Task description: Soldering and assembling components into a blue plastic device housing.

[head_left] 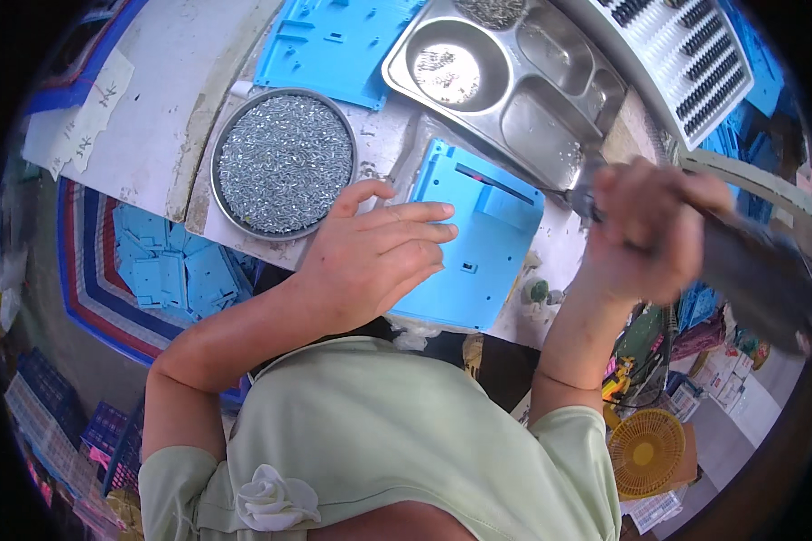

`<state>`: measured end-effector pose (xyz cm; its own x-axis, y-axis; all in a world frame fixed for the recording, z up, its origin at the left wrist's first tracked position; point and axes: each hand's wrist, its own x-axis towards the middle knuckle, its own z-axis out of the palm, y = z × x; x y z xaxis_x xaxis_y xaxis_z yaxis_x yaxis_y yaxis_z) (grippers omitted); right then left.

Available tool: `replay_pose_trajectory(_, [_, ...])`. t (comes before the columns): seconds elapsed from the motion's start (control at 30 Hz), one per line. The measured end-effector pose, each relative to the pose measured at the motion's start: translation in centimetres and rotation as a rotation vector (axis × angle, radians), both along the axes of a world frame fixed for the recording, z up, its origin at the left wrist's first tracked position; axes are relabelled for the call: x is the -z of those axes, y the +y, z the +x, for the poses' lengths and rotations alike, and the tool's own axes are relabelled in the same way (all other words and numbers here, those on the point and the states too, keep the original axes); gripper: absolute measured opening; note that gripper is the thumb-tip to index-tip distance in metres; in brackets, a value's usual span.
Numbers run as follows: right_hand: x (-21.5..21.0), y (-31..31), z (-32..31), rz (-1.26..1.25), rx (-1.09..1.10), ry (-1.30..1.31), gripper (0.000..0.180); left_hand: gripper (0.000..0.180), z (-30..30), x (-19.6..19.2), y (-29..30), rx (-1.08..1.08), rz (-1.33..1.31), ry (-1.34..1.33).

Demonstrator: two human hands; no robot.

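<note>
A light-blue plastic panel (492, 261) with a long slot and small holes lies on the worktable in front of me. My left hand (365, 252) rests on its left side, fingers stretched out and somewhat apart. To the right of the panel, my right hand (650, 230) is closed round a dark power screwdriver (753, 275). Hand and tool are smeared by motion. The tool's front end points left, near the panel's upper right corner; whether its tip touches anything is hard to make out. Left of the panel stands a round metal bowl (218, 185) full of small silvery screws (284, 162).
A steel compartment tray (514, 86) with small parts stands beyond the panel. At the upper right is a white ribbed tray (654, 77) with rows of black pieces. Another blue panel (320, 50) lies behind the bowl. A striped bag (90, 252) of blue panels sits at the left.
</note>
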<state>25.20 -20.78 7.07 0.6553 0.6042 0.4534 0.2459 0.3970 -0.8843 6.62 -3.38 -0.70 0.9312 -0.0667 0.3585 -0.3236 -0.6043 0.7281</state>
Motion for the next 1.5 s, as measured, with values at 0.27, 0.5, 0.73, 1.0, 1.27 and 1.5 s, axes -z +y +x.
replay_pose_trajectory(0.27, [-2.0,3.6,-3.8,0.043,-0.380,0.033,0.028,0.023,1.0,-0.8,0.9,-0.214,-0.129,-0.024])
replay_pose_trajectory(0.5, [-1.9,4.6,-4.1,-0.007,-0.399,0.017,0.024,0.025,0.8,-0.7,1.9,-0.197,-0.054,-0.051])
replay_pose_trajectory(0.73, [1.3,6.6,-1.5,0.068,-0.135,-0.038,0.028,0.019,-0.8,-1.1,8.3,-0.529,0.435,0.162])
replay_pose_trajectory(1.0, [3.8,8.1,-2.3,-0.037,0.020,-0.067,0.013,0.012,-0.9,0.7,8.3,-0.568,0.358,0.093])
replay_pose_trajectory(1.27, [2.7,7.7,-2.9,0.169,-0.080,0.107,0.028,0.017,-1.5,0.1,8.2,-0.445,0.231,0.016])
replay_pose_trajectory(1.5, [3.4,6.9,-4.5,-0.078,-0.022,-0.074,0.019,0.013,-1.7,-0.1,6.2,-0.392,0.156,-0.012])
